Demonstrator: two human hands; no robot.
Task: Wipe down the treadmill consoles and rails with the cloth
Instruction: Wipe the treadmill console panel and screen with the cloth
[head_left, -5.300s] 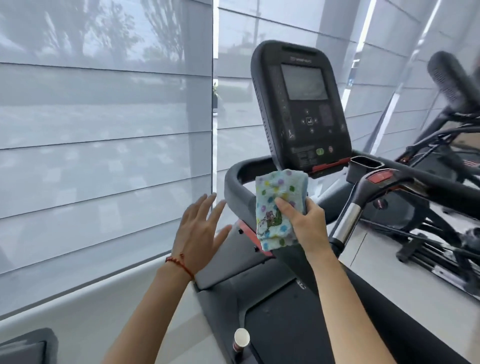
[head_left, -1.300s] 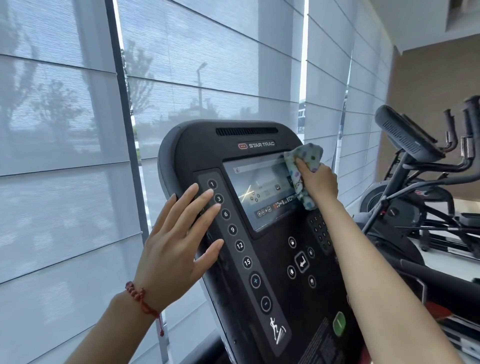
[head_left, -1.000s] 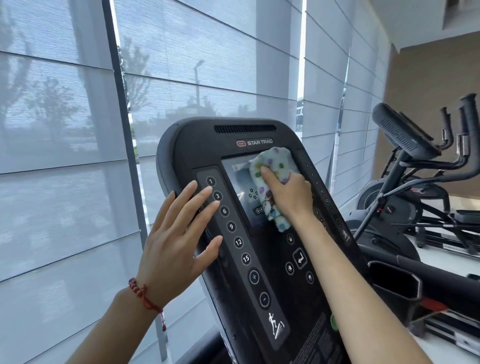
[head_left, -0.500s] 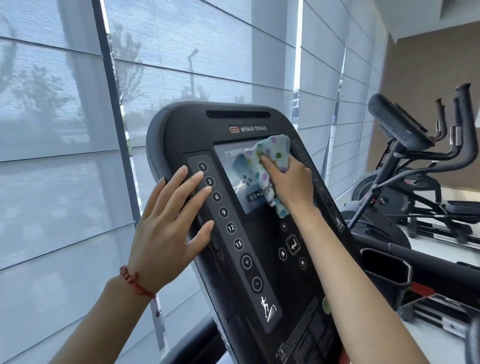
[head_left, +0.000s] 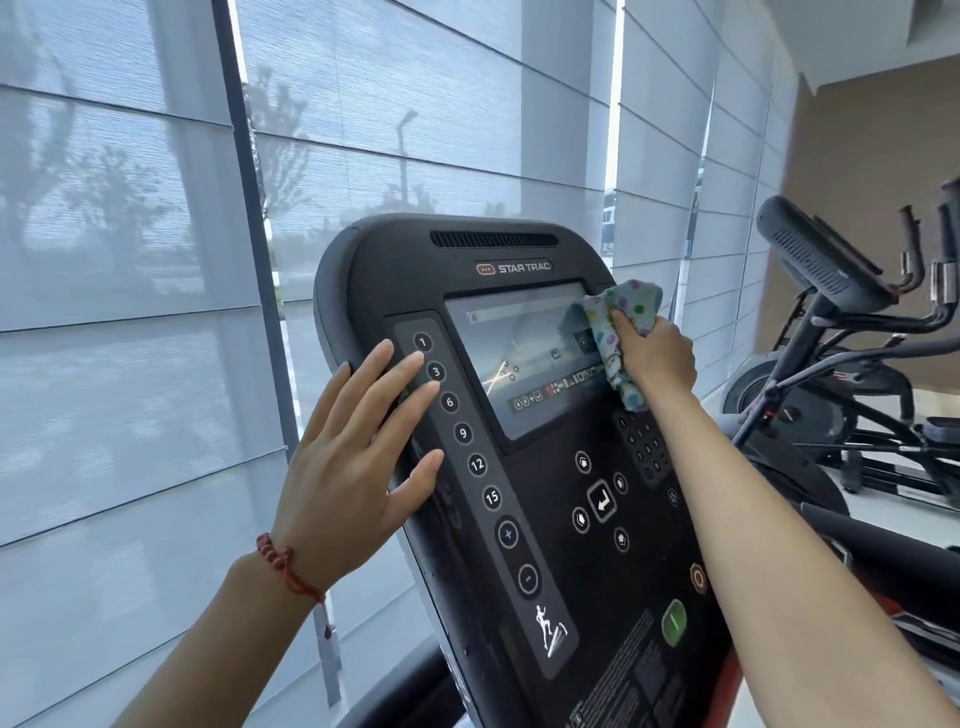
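A black treadmill console (head_left: 545, 519) with a lit screen (head_left: 519, 358) fills the middle of the view. My right hand (head_left: 657, 356) grips a light blue cloth with coloured dots (head_left: 618, 332) and presses it against the screen's right edge. My left hand (head_left: 353, 467) lies flat with straight fingers on the console's left edge, beside the column of numbered buttons. A red string bracelet circles my left wrist. The treadmill's rails are mostly out of view.
Grey window blinds (head_left: 130, 312) cover the wall to the left and behind the console. An elliptical machine (head_left: 841, 332) stands to the right. A black handrail (head_left: 893, 545) runs behind my right arm.
My right hand has swept the cloth from the middle of the screen to its right edge. My left hand stays flat on the console's left side. The camera has moved a little.
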